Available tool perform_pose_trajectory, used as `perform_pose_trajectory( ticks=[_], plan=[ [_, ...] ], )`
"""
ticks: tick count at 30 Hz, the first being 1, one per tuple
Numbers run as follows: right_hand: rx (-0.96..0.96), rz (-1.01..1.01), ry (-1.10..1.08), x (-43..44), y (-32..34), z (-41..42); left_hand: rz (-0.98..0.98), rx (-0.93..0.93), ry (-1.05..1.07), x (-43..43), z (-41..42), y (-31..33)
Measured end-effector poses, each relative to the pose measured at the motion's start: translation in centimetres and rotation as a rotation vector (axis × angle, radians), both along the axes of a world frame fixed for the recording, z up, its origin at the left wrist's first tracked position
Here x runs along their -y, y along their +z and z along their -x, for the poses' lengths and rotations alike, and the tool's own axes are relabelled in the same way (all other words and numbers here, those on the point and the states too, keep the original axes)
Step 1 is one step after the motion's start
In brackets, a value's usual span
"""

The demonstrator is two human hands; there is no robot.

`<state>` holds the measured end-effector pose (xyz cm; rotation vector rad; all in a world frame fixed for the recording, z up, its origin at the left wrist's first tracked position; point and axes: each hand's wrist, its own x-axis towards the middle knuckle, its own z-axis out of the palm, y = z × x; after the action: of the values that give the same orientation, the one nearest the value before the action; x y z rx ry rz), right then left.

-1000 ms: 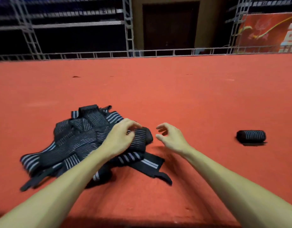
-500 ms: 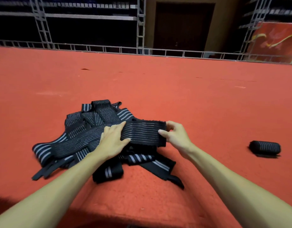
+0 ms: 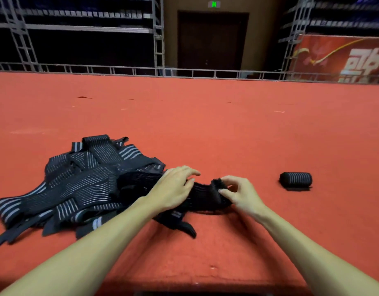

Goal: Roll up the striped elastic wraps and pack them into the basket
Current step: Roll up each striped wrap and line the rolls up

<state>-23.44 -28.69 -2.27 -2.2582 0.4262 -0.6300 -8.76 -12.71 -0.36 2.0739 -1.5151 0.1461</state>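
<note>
- Head view: we look down at two bare forearms reaching over a red carpeted floor (image 3: 205,124).
- The left hand (image 3: 173,189) lies across one striped wrap (image 3: 203,196). Its fingers are spread and only lightly bent, pressing down rather than gripping.
- The right hand (image 3: 242,195) pinches the wrap's fuzzy end, its fingers (image 3: 231,180) narrowed onto the cloth and curling it upward.
- Half a second ago this wrap lay stretched flat between the hands. Now its right end is lifted and folded over, so we judge that the rolling is just starting.
- The wrap now sits at the right edge of the pile of wraps (image 3: 88,182) and still touches it. The pile is a loose black heap with grey stripes, to the left of the hands.
- One finished rolled wrap (image 3: 296,180) rests on the floor, well apart to the right, and has not moved.
- The basket is not in view, so packing appears not yet begun.
- A metal railing (image 3: 120,70) and a dark door (image 3: 212,41) stand far behind.
</note>
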Motion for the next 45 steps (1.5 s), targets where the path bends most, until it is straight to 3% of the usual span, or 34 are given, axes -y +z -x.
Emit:
perform_pose_trajectory(
  ticks=[5,7,11,18,21,25,30,34,39,41,45],
  plan=[
    [0.074,0.206,-0.022,0.4,-4.1,2.8,-0.259,-0.122,0.008,4.7,2.2,-1.4],
    [0.120,0.211,0.002,0.2,-4.8,3.1,-0.331,-0.180,0.032,5.9,2.6,-0.9],
    [0.033,0.173,0.035,0.2,-5.0,3.2,-0.461,-0.272,0.072,7.6,2.4,-0.2],
    [0.015,0.158,0.055,0.3,-4.8,4.2,-0.685,-0.319,0.046,10.6,1.9,-1.3],
    [-0.022,0.149,0.117,1.1,-3.7,4.7,-0.632,-0.183,0.152,11.5,2.0,-1.5],
    [-0.110,0.189,0.131,2.7,-1.6,5.7,-0.376,0.034,0.322,10.6,1.6,1.9],
    [-0.148,0.224,-0.049,4.4,0.2,6.6,-0.222,0.303,0.384,7.4,-0.3,5.9],
    [-0.206,0.184,-0.156,5.2,1.0,7.0,-0.281,0.629,0.468,4.3,-1.5,5.7],
    [-0.110,-0.025,-0.269,3.9,1.7,6.9,-0.467,0.747,0.522,0.1,-2.7,2.7],
    [-0.069,-0.155,-0.220,2.8,2.3,6.6,-0.396,0.615,0.386,0.1,-2.5,1.8],
    [-0.028,-0.210,-0.172,1.1,3.8,5.6,-0.155,-0.106,0.028,1.9,1.5,2.7]
  ],
)
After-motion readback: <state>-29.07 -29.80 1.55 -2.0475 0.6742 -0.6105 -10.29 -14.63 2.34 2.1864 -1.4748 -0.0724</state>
